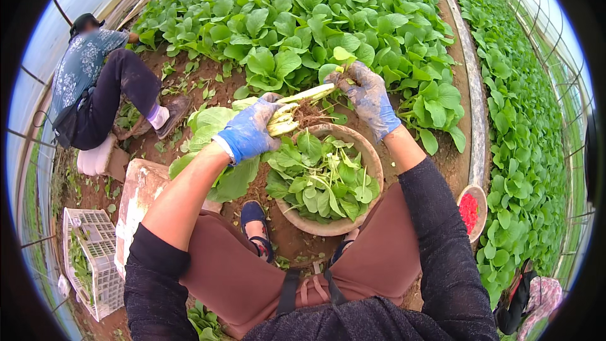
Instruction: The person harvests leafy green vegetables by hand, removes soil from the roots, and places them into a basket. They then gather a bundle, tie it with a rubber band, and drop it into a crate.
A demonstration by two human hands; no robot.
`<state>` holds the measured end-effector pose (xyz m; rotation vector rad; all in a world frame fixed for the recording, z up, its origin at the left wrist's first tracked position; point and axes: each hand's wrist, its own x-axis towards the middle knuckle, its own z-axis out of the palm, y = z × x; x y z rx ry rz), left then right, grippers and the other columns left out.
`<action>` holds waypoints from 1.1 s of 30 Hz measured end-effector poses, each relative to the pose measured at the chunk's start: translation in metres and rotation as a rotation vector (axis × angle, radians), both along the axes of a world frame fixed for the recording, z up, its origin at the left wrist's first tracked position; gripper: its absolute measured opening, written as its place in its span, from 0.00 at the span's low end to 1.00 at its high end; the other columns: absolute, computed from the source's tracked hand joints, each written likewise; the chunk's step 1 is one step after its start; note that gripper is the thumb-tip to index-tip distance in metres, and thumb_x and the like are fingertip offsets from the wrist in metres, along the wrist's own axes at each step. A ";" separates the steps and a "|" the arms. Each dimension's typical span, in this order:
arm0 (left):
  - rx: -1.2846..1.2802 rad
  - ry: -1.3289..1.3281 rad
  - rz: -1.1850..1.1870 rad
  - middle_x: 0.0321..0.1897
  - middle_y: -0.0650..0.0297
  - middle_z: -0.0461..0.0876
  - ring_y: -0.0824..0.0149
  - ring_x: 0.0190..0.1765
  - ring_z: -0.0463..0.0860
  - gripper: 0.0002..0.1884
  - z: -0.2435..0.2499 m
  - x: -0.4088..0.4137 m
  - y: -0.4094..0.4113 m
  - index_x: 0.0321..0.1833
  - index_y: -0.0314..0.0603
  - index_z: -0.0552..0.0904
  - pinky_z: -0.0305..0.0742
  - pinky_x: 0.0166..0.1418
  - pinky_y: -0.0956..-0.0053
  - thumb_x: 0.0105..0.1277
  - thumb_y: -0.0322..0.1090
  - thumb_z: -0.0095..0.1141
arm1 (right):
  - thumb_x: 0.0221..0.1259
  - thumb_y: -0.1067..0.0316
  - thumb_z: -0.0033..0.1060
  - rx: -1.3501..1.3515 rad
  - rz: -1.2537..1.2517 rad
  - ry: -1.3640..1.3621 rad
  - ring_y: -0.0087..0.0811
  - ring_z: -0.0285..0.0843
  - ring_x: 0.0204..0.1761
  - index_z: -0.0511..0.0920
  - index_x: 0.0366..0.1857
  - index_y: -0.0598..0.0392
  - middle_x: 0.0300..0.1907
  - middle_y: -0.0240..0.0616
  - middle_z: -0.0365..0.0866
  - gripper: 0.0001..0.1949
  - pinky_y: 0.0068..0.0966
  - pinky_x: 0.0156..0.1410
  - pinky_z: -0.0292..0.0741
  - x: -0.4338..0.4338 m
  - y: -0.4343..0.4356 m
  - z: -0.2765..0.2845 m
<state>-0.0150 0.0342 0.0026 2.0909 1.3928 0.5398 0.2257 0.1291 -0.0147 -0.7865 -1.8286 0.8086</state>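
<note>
My left hand (251, 128), in a soiled blue glove, grips a bunch of leafy greens (284, 121) by the pale stems. The roots point right, with dark soil about them, and the broad leaves (208, 130) hang to the left. My right hand (368, 94), gloved too and muddy, is just past the root end, its fingers pinched on a small yellowish leaf (343, 54). Below both hands, between my legs, sits a round basin (375, 156) holding loose leaves and thin stems (326, 182).
Dense greens (293, 19) grow in front. A pale strip (466, 61) divides the beds. Left are a white box (142, 184), a plastic crate (102, 265) with greens, and a crouching person (94, 80). Right, a bowl (482, 206) contains red bands or strips (468, 213); another person (530, 298) is behind.
</note>
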 end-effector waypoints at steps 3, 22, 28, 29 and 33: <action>0.006 0.018 -0.003 0.58 0.52 0.70 0.52 0.56 0.74 0.31 0.001 -0.003 -0.001 0.57 0.37 0.75 0.71 0.60 0.66 0.45 0.32 0.66 | 0.62 0.65 0.60 0.345 -0.281 -0.325 0.28 0.79 0.36 0.79 0.40 0.58 0.32 0.38 0.82 0.09 0.27 0.46 0.73 -0.001 0.001 0.000; 0.104 0.036 0.161 0.54 0.51 0.71 0.50 0.55 0.75 0.31 0.022 -0.011 -0.005 0.55 0.37 0.76 0.71 0.59 0.65 0.42 0.29 0.66 | 0.52 0.69 0.68 -0.259 0.095 -0.982 0.42 0.66 0.67 0.59 0.70 0.52 0.69 0.47 0.62 0.39 0.32 0.67 0.68 0.022 -0.011 -0.026; 0.098 0.085 0.126 0.54 0.50 0.71 0.49 0.54 0.75 0.29 0.026 -0.011 -0.003 0.54 0.37 0.77 0.72 0.58 0.64 0.43 0.30 0.65 | 0.65 0.66 0.56 -0.729 0.205 0.113 0.16 0.78 0.34 0.65 0.68 0.52 0.50 0.32 0.82 0.26 0.14 0.37 0.69 0.010 -0.005 0.013; 0.106 0.093 0.112 0.54 0.50 0.71 0.49 0.54 0.76 0.29 0.023 -0.010 -0.002 0.54 0.37 0.77 0.73 0.58 0.64 0.43 0.30 0.65 | 0.65 0.66 0.56 -0.717 0.189 0.114 0.16 0.78 0.35 0.68 0.65 0.52 0.50 0.32 0.82 0.24 0.14 0.37 0.69 0.006 -0.006 0.015; 0.157 0.189 0.113 0.54 0.51 0.71 0.50 0.53 0.76 0.29 0.025 0.000 -0.008 0.55 0.39 0.77 0.74 0.56 0.64 0.44 0.30 0.65 | 0.64 0.65 0.59 -0.591 0.098 0.143 0.18 0.78 0.34 0.82 0.48 0.53 0.36 0.30 0.85 0.11 0.17 0.37 0.71 0.000 -0.006 0.010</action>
